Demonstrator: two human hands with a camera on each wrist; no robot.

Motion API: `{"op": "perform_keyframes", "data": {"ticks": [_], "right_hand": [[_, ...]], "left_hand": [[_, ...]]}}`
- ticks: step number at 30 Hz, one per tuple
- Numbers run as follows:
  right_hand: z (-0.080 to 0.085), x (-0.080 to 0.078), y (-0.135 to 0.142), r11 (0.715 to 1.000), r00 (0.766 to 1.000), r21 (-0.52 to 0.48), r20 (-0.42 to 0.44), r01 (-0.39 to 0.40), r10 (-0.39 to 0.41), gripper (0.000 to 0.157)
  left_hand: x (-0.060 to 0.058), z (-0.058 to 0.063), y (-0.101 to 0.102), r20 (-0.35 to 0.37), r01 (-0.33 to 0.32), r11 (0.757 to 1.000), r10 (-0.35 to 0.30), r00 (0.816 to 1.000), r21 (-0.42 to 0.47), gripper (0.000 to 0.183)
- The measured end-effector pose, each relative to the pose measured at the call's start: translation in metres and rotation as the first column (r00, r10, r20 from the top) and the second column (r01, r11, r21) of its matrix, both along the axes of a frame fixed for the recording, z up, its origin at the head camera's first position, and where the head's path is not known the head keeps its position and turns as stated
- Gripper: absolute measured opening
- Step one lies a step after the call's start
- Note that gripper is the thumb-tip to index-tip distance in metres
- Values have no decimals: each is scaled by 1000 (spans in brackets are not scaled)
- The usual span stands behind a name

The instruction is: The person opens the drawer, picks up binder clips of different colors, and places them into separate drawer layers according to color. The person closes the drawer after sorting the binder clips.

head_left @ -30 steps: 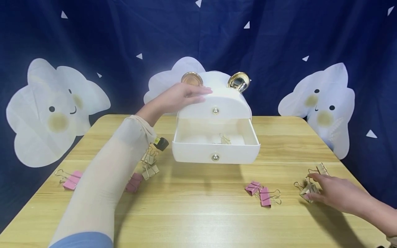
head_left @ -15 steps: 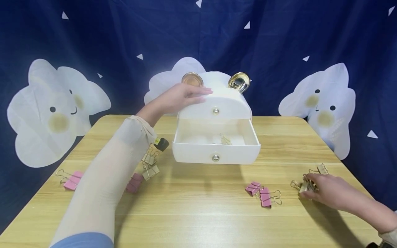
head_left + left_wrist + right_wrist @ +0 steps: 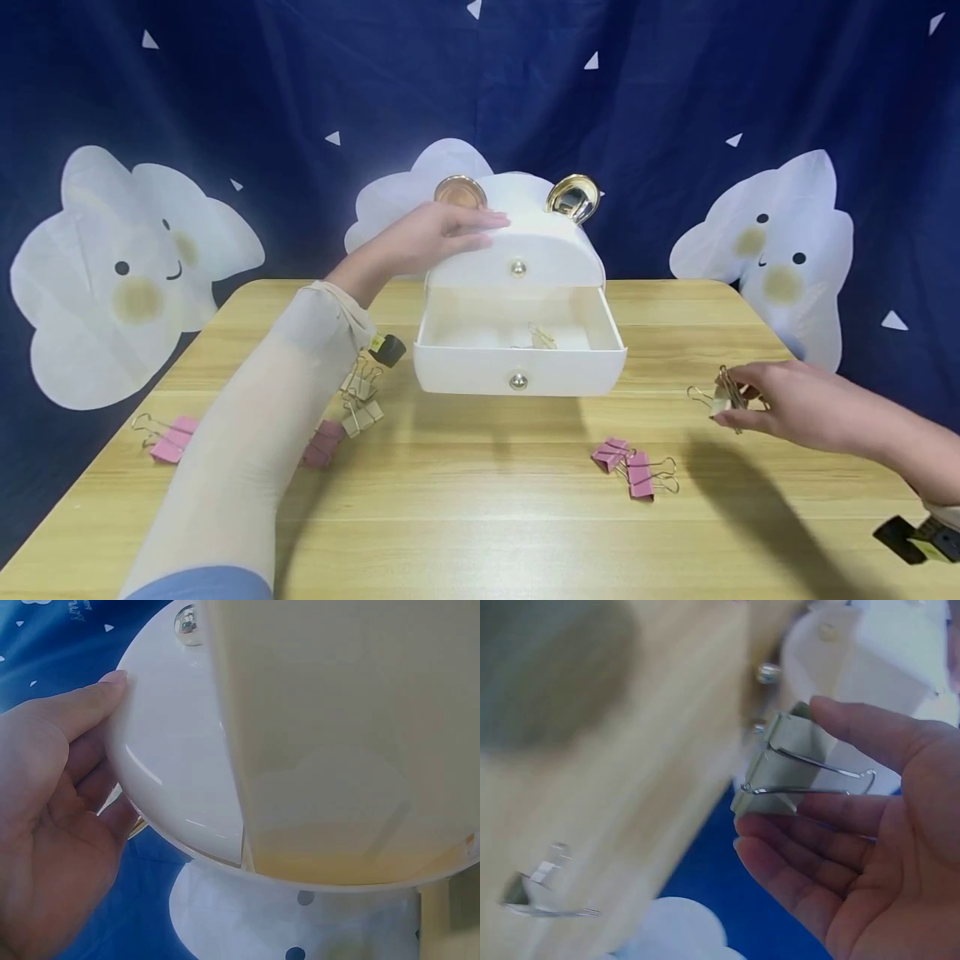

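Note:
A white storage box (image 3: pixel 536 218) with gold ears stands at the back of the table, its lower drawer (image 3: pixel 465 371) pulled out. Inside the drawer lies a cream binder clip (image 3: pixel 543 337). My left hand (image 3: pixel 442 232) rests on the box's rounded top; in the left wrist view the thumb (image 3: pixel 105 697) touches the edge of the upper drawer's front and the fingers lie behind it. Off to the right, my right hand (image 3: pixel 806 408) pinches another cream binder clip (image 3: pixel 723 402) between thumb and fingers, raised above the table. Its wire handles point toward the palm in the right wrist view.
Two pink binder clips (image 3: pixel 641 477) lie right of centre. On the left are cream clips (image 3: pixel 363 418) and pink clips (image 3: pixel 175 439), partly behind my left arm. A loose cream clip (image 3: pixel 529 896) shows on the table in the right wrist view. A blue curtain (image 3: pixel 540 92) hangs behind.
My right hand has gripped the cream binder clip and lifted it up and away from the table's near side. The left hand keeps its place on the box.

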State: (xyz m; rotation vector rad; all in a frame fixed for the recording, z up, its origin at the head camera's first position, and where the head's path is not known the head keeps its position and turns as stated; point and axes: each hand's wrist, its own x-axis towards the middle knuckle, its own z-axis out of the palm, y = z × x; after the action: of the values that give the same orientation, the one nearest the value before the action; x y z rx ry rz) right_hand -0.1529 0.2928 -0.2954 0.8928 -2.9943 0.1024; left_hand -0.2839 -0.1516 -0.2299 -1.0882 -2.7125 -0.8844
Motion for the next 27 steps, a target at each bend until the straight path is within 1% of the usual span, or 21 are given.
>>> {"op": "perform_keyframes", "data": {"ticks": [4,7,11,14,18,22,27], "right_hand": [[17,-4,-11,1000,1000,14,-12,-28,28,19],[29,-7,-20,999,999,23,-2,-36,36,20],[44,-11,-32,999,999,24,13,-38,37,25],[54,-12,-39,999,999,18,3,-41,41,30],[67,-13,-48,998,997,8,-27,-67,67,32],[80,-13,-59,993,991,-6,-70,-118,117,30],[93,-16,-79,989,985,-21,-95,-147,145,29]], "left_hand": [[0,-1,0,-7,-1,1000,1,1000,3,38],[0,-1,-1,-13,3,1000,-3,1000,2,38],[0,-2,-1,-15,1,1000,-1,1000,2,38],[0,-2,-1,-13,2,1000,-2,1000,5,38],[0,-1,0,-12,4,1000,-4,1000,7,38],[0,-1,0,-9,2,1000,-2,1000,4,38],[1,0,0,-2,-2,1000,2,1000,9,38]]}}
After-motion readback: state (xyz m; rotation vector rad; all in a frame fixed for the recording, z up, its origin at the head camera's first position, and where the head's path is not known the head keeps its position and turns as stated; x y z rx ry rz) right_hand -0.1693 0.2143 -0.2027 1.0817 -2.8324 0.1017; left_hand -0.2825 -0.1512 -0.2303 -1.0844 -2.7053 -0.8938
